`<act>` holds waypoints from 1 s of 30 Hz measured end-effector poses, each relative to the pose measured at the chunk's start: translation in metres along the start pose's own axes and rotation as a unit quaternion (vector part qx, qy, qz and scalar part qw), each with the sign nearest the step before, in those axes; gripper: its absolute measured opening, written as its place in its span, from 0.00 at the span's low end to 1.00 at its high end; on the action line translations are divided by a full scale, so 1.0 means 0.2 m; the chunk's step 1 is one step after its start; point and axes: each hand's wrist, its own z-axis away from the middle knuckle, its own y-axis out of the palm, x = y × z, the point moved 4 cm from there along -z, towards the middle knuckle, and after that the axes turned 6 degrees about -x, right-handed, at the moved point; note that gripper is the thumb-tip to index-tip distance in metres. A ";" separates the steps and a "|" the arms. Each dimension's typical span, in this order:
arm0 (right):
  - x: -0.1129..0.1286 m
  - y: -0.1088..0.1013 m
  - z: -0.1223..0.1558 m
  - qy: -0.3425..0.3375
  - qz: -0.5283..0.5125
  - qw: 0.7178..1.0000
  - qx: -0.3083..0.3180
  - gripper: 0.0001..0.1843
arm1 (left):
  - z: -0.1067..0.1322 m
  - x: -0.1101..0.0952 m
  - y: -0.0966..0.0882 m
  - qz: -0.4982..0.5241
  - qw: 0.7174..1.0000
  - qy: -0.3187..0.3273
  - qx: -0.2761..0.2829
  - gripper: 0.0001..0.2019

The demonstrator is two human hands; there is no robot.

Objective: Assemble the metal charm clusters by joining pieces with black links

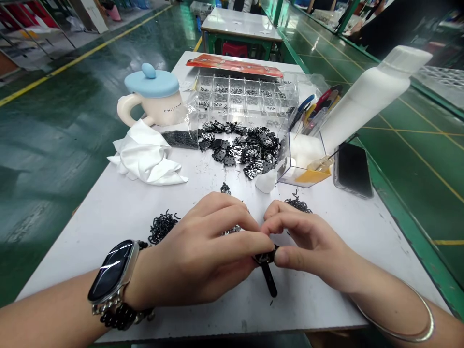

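Observation:
Both my hands meet over the front of the white table. My left hand (pixel 206 246) has its fingers closed on a small black part (pixel 266 256) with some shiny metal on it. The thumb and fingertips of my right hand (pixel 308 241) pinch the same part from the other side. Below the fingers sticks out a narrow black strip (pixel 270 282); whether it belongs to the part I cannot tell. Beside my left hand lies a pile of small curved black pieces (pixel 163 226), and a similar pile (pixel 297 204) sits behind my right hand. Some shiny pieces are partly hidden behind my fingers.
Behind my hands spreads a heap of black and silver parts (pixel 246 147), before a clear compartment tray (pixel 239 94). A lidded mug (pixel 159 101) and crumpled tissue (pixel 145 154) stand left. At right are a clear tool box (pixel 308 159), white bottle (pixel 369 101) and phone (pixel 352 169).

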 end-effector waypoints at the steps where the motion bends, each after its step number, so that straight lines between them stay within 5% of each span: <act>1: 0.00 0.00 0.00 0.002 -0.001 1.000 0.001 0.10 | 0.00 0.00 0.00 -0.004 1.000 -0.002 0.000 0.10; 14: 0.00 0.06 0.02 0.048 0.019 0.998 -0.022 0.12 | 0.00 0.00 0.02 -0.088 0.996 0.006 -0.025 0.07; 30: -0.03 0.11 0.06 0.123 -0.077 0.989 -0.011 0.15 | 0.01 -0.01 0.03 -0.128 0.991 0.019 -0.044 0.07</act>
